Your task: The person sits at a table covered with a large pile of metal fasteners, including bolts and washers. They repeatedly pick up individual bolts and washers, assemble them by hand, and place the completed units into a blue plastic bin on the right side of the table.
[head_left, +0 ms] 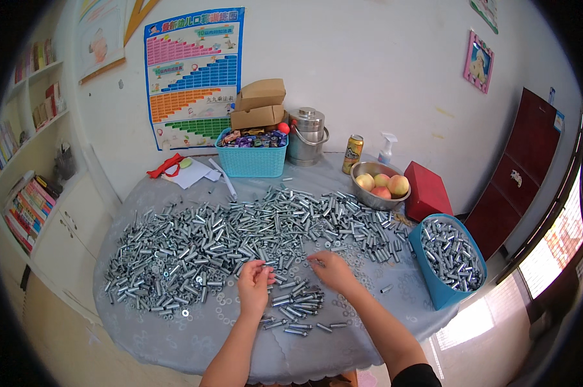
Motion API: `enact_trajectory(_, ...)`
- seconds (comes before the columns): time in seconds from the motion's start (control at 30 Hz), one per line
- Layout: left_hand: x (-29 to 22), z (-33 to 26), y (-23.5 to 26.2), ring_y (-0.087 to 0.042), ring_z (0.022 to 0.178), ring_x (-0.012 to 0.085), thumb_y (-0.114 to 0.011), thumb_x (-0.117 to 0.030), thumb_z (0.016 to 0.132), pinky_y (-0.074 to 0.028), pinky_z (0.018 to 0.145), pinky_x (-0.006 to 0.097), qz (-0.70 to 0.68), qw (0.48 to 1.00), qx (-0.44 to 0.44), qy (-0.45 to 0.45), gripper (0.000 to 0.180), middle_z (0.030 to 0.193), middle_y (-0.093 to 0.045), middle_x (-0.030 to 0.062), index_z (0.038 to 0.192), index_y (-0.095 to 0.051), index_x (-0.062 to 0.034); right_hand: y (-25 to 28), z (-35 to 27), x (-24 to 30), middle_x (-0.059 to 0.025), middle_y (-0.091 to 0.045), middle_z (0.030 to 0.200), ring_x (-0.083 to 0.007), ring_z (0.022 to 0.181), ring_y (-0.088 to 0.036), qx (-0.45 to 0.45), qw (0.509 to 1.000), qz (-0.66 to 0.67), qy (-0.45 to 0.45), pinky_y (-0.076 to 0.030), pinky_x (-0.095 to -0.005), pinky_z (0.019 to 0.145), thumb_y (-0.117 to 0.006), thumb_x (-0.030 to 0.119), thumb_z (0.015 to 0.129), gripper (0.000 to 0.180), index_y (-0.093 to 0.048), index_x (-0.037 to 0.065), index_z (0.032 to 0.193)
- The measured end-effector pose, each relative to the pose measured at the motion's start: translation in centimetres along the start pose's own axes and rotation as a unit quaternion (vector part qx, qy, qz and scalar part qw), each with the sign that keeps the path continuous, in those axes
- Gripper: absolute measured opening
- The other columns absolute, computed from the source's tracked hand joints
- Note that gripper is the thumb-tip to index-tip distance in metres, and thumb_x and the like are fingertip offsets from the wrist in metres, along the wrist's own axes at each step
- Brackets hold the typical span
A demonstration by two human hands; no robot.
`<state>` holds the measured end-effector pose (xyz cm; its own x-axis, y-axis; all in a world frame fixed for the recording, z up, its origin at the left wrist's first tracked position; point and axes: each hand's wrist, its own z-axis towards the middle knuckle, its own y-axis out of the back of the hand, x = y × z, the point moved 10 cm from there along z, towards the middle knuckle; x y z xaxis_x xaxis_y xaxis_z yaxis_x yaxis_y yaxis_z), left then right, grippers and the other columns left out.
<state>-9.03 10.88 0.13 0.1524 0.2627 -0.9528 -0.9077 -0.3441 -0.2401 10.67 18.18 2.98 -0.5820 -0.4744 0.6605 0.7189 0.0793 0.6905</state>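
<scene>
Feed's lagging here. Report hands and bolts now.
Left hand pinching a small bolt, right hand reaching into bolt pile. Sorted bolts between hands. Nothing blocking.

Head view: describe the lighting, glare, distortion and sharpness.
Head view: even daylight; the window at right is blown out to white glare. Fisheye bends the wall poster and red cabinet, with black corners at the rim. The left hand, right hand and pile of bolts look reasonably sharp; shadows are soft.

Two brown cardboard boxes (pixel 260 103) sit stacked behind a blue basket; a multicoloured rectangular chart poster (pixel 193 76) hangs on the wall; a yellow drink can (pixel 352 153) stands beside a red box (pixel 428 191).
</scene>
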Motion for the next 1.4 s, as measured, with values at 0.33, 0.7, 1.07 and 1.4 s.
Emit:
enact_trajectory(0.33, 0.3, -0.2, -1.3, -0.06, 0.082, 0.0133, -0.053, 0.005, 0.084, -0.049, 0.072, 0.023, -0.039, 0.998, 0.05, 0.017, 0.023, 0.097, -0.062, 0.0119, 0.106, -0.049, 0.0013, -2.0, 4.8, -3.7, -0.0119, -0.065, 0.076, -0.0276, 0.07, -0.063, -0.081, 0.973, -0.126, -0.173, -0.049, -0.0357, 0.065, -0.067, 0.028, 0.07, 0.022, -0.069, 0.008, 0.078)
enact_trajectory(0.7, 0.1, -1.1, -2.9, -0.059, 0.087, 0.0105, -0.057, 0.001, 0.083, -0.046, 0.074, 0.021, -0.001, 0.995, 0.103, 0.002, 0.017, 0.095, -0.063, 0.0081, 0.1, -0.055, 0.0009, -0.9, -0.5, -1.9, -0.0095, -0.065, 0.091, -0.0116, 0.078, -0.059, -0.03, 0.89, 0.44, -0.114, -0.046, -0.0237, 0.071, -0.059, 0.009, 0.084, 0.023, -0.055, 0.002, 0.106)
enact_trajectory(1.07, -1.2, -3.0, -5.3, -0.06, 0.083, 0.0122, -0.064, 0.0, 0.078, -0.047, 0.075, 0.025, 0.159, 0.974, 0.158, -0.031, 0.02, 0.089, -0.064, 0.0067, 0.098, -0.059, 0.0006, -0.4, -3.3, 3.1, -0.0052, -0.065, 0.087, -0.0101, 0.085, -0.059, -0.031, 0.923, 0.383, -0.02, -0.046, -0.0247, 0.078, -0.061, 0.0, 0.081, 0.051, -0.043, 0.005, 0.129)
enact_trajectory(1.4, -1.6, -3.1, -5.2, -0.061, 0.085, 0.0135, -0.064, 0.0, 0.078, -0.047, 0.075, 0.026, 0.128, 0.981, 0.141, -0.033, 0.024, 0.09, -0.065, 0.0094, 0.102, -0.058, 0.0004, 0.8, -3.9, 6.5, -0.0073, -0.065, 0.099, -0.0144, 0.086, -0.059, -0.048, 0.979, 0.178, 0.088, -0.046, -0.0277, 0.08, -0.062, 0.001, 0.079, 0.047, -0.051, 0.006, 0.124)
